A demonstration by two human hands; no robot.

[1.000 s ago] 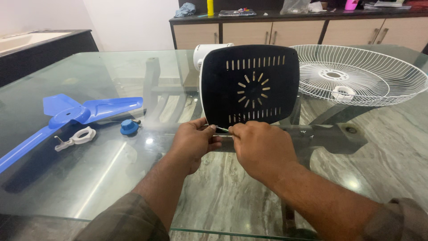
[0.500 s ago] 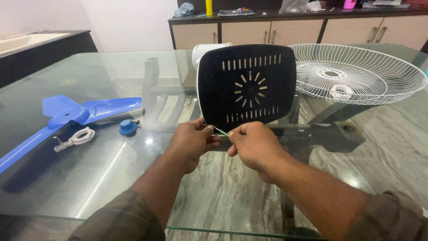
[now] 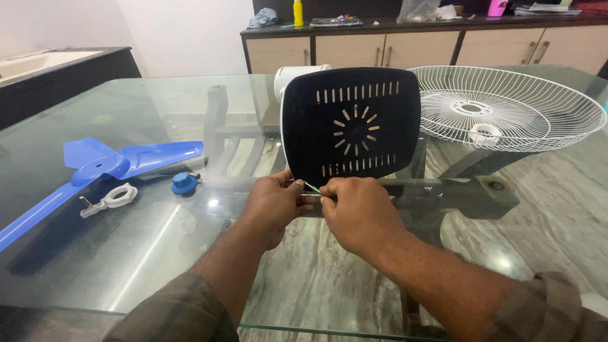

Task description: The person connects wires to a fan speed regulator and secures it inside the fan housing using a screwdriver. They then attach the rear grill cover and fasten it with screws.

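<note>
A glass-topped bench (image 3: pixel 158 253) fills the view, with a stone-patterned floor seen through it and a dark-topped sideboard with pale doors along the back wall. At the bench's middle a black vented fan cover (image 3: pixel 351 123) is stood upright, a white motor housing (image 3: pixel 292 75) partly hidden behind it. At its lower edge a thin greenish wire (image 3: pixel 311 187) is pinched between the closed fingers of the left hand (image 3: pixel 272 206) and of the right hand (image 3: pixel 358 212), the two hands nearly touching. The fan is judged to be well taken apart: the blue blade (image 3: pixel 95 166), the blue knob (image 3: pixel 183 183) and the white locking ring (image 3: pixel 114 197) are laid loose to the left, and the white wire guard (image 3: pixel 513 107) is laid flat to the right. Work on the wire at the cover appears unfinished.
</note>
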